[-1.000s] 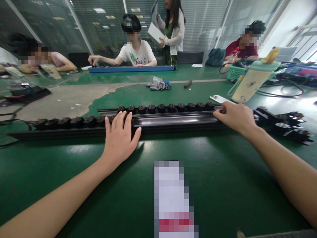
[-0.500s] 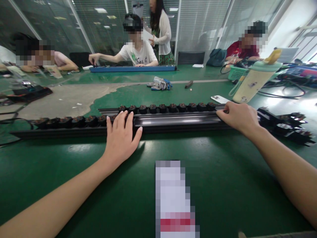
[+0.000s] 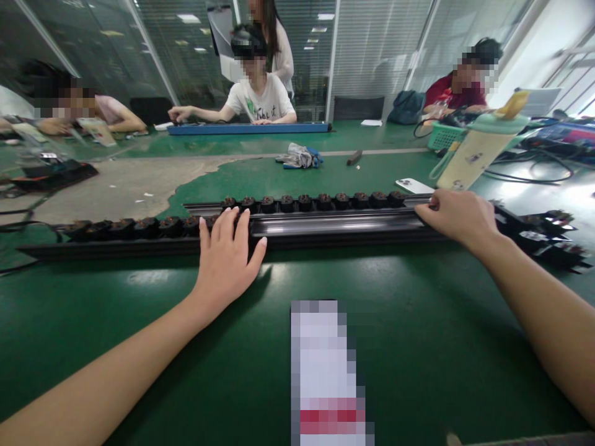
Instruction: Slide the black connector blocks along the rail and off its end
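Observation:
A long black metal rail [image 3: 334, 225] lies across the green table. A row of round black socket modules [image 3: 147, 227] with copper-coloured contacts fills its left part; the stretch to the right is bare and shiny. My left hand [image 3: 227, 254] rests on the rail with fingers spread, its tips touching the last modules of the row. At the rail's right part, my right hand [image 3: 460, 217] is closed, knuckles up; what its fingers hold is hidden. Just behind lies a second rail [image 3: 198, 209] with similar modules [image 3: 324, 201] along it.
More black modules [image 3: 553, 238] are heaped right of my right hand. A phone-like slab [image 3: 325, 353], screen blurred, lies in front. Beyond the rails are gloves [image 3: 300, 156], a white phone [image 3: 413, 186] and a tall bottle [image 3: 483, 152]. Co-workers sit across; one [image 3: 260, 99] has a blue bar [image 3: 251, 129].
My right hand has shifted slightly right along the rail, still closed. My left hand stays in place. Across the table, the standing person has moved left behind the seated co-worker, whose outstretched arm has drawn in slightly.

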The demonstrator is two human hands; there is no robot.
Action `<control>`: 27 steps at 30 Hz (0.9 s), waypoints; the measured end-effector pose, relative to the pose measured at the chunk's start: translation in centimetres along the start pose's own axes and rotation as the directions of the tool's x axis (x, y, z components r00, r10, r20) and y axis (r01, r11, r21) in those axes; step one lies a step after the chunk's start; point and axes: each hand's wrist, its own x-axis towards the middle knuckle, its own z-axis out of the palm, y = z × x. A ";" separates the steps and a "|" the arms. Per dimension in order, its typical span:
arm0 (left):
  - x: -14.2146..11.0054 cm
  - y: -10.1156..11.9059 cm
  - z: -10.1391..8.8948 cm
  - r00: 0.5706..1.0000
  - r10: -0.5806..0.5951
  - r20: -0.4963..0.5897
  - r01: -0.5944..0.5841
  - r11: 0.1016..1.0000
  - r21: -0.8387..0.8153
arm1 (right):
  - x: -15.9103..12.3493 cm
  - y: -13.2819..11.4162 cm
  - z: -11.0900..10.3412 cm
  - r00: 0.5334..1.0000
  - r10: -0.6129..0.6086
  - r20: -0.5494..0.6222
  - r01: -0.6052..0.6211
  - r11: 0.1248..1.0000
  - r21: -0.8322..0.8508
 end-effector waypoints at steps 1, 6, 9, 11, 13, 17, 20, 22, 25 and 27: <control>0.0 0.0 0.0 1.000 -0.002 0.000 0.002 1.000 0.000 | 0.1 0.1 0.0 1.000 0.001 0.000 -0.001 1.000 -0.003; 0.0 0.1 -0.1 1.000 -0.006 0.004 0.006 1.000 -0.005 | 0.3 0.7 -0.1 1.000 0.018 0.019 -0.018 1.000 -0.018; 0.0 0.1 -0.1 1.000 -0.006 0.004 0.006 1.000 -0.012 | 0.5 1.2 -0.2 0.999 0.025 0.047 -0.024 1.000 -0.009; -0.1 0.0 -0.1 1.000 -0.002 0.002 0.002 1.000 -0.013 | 0.6 1.6 -0.1 0.998 0.027 0.055 -0.027 1.000 -0.007; -0.1 0.0 0.0 1.000 -0.002 -0.002 0.002 1.000 -0.014 | 0.9 2.0 0.1 0.998 0.034 0.054 -0.034 0.999 -0.009; 0.0 0.0 0.0 1.000 -0.005 0.003 0.005 1.000 -0.015 | 1.3 3.0 0.5 0.997 0.055 0.049 -0.055 0.998 -0.002; 0.0 0.1 -0.1 1.000 -0.006 0.008 0.006 1.000 -0.010 | 1.5 3.6 0.7 0.995 0.081 0.054 -0.082 0.997 0.001; 0.0 0.1 -0.1 1.000 -0.006 0.007 0.006 1.000 -0.009 | 1.6 3.9 0.7 0.993 0.097 0.061 -0.097 0.995 -0.006; 0.0 0.1 -0.1 1.000 -0.004 0.001 0.004 1.000 -0.009 | 1.7 4.1 0.8 0.992 0.114 0.061 -0.114 0.993 -0.014; 0.0 0.1 -0.1 1.000 -0.002 -0.002 0.002 1.000 -0.009 | 1.6 4.2 0.7 0.991 0.122 0.053 -0.122 0.993 -0.007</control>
